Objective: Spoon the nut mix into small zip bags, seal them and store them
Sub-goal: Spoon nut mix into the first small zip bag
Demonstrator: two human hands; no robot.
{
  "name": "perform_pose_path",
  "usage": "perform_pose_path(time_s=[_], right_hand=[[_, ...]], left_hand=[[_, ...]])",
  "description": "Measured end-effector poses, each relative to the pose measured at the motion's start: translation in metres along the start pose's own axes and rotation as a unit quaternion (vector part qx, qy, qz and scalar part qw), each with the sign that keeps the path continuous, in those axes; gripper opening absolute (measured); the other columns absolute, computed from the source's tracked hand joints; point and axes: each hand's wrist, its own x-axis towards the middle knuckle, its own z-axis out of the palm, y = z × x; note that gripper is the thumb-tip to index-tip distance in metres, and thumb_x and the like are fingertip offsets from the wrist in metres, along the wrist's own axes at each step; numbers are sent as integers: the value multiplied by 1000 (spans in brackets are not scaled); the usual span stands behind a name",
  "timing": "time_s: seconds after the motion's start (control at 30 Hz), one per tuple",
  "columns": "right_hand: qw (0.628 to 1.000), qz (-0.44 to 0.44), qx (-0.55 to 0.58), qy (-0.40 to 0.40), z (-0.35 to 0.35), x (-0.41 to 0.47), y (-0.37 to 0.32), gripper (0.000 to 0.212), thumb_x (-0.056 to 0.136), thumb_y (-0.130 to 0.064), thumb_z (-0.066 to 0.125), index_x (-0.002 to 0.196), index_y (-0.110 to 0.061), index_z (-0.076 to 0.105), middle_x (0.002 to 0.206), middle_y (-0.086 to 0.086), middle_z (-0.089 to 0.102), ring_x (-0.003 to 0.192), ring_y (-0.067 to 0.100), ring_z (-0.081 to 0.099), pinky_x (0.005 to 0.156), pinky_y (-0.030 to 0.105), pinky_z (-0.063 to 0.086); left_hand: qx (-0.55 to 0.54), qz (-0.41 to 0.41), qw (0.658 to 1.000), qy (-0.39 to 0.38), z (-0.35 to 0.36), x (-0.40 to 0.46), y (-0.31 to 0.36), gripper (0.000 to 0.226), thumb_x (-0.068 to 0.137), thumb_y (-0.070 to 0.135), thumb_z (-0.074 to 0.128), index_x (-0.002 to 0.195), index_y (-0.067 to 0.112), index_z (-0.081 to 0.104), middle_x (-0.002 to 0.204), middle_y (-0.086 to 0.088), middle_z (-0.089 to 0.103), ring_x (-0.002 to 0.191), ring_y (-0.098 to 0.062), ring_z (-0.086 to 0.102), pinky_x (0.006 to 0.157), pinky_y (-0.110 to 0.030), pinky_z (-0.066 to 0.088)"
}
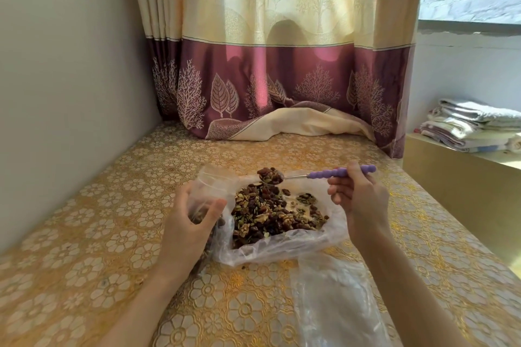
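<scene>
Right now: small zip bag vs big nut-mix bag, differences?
The small zip bag is held upright off the table in the left hand; the big bag lies spread open on the table. The small bag holds few nuts; the big bag holds a heap. Both are clear plastic.

Gold floral-patterned table (84, 234) bears the open nut-mix bag (282, 251), seemingly empty clear bags (332, 304), curtain hem (296, 124).

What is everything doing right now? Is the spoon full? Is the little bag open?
spoon: full of nut mix, held up over the pile.
small zip bag: open, partly filled.
big plastic bag: spread open, holding the nut mix.
left hand: holding the small zip bag.
right hand: gripping the spoon's purple handle.
empty bags: lying flat on the table.
curtain: drawn shut.
</scene>
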Motion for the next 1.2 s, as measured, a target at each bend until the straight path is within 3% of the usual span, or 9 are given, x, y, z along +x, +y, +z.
perform_pose_path(time_s=[0.13, 0.33, 0.5, 0.67, 0.77, 0.87, 0.97, 1.07, 1.2], right_hand=[[998, -11, 32, -47, 22, -5, -16, 38, 100, -19, 42, 70, -2, 58, 77, 24, 71, 47, 13, 50, 41, 18, 39], [986, -77, -20, -144, 52, -21, -25, 38, 101, -19, 42, 71, -5, 60, 74, 15, 73, 48, 15, 54, 42, 19, 43], [959, -165, -92, -214, 66, -36, -19, 34, 100, -12, 43, 72, -13, 64, 76, 6, 74, 52, 19, 60, 45, 23, 48], [953, -172, -82, -237, 60, -35, -19, 25, 98, -11, 42, 87, -10, 64, 83, 8, 75, 58, 21, 62, 51, 25, 51], [958, -169, -68, -221, 50, -29, -18, 23, 98, -13, 41, 91, -5, 62, 83, 8, 75, 59, 21, 62, 52, 24, 50], [973, -159, -62, -156, 35, -19, -14, 23, 98, -15, 43, 88, -6, 62, 75, 2, 74, 57, 17, 61, 50, 22, 50], [987, -124, -60, -83, 15, -6, -4, 28, 100, -17, 42, 84, -2, 61, 76, 11, 73, 55, 18, 59, 50, 22, 48], [991, -104, -80, -28, -4, 5, 6, 29, 100, -17, 43, 81, -3, 60, 76, 14, 73, 54, 16, 58, 48, 21, 48], [986, -89, -140, 13, -20, 11, 24, 29, 100, -19, 45, 82, -4, 61, 72, 7, 73, 52, 13, 59, 47, 20, 48]], left_hand=[[3, 3, 1000, -4, 0, -1, 2, 56, 71, 54, 59, 118, 29, 42, 87, 53, 49, 81, 26, 51, 63, -8, 41], [-5, 1, 1000, -7, -2, 0, 2, 54, 70, 55, 60, 115, 32, 42, 88, 49, 53, 83, 23, 53, 66, 3, 39], [-22, -14, 1000, -1, 0, 1, -1, 39, 67, 56, 63, 99, 41, 47, 85, 12, 64, 74, 5, 60, 59, -8, 46], [-29, 0, 1000, 4, 0, 2, -2, 38, 67, 53, 65, 97, 40, 46, 85, 18, 62, 76, 8, 57, 64, -5, 44], [-21, 7, 1000, 9, -1, 2, -2, 41, 66, 56, 64, 98, 40, 45, 82, 13, 60, 74, 8, 57, 64, -4, 43], [-15, 10, 1000, 14, -1, 1, -2, 39, 66, 55, 64, 98, 42, 46, 85, 17, 61, 76, 12, 57, 64, -2, 42], [-9, 13, 1000, 14, -2, 1, -3, 31, 71, 50, 64, 96, 44, 48, 81, 17, 64, 74, 7, 60, 62, -5, 45], [-4, 22, 1000, 15, -2, 0, -1, 27, 74, 45, 65, 95, 42, 48, 81, 31, 63, 74, 11, 59, 61, -1, 43], [-24, 32, 999, 28, -2, 1, -1, 36, 72, 48, 63, 98, 23, 58, 86, 29, 63, 79, 7, 61, 65, -3, 43]])
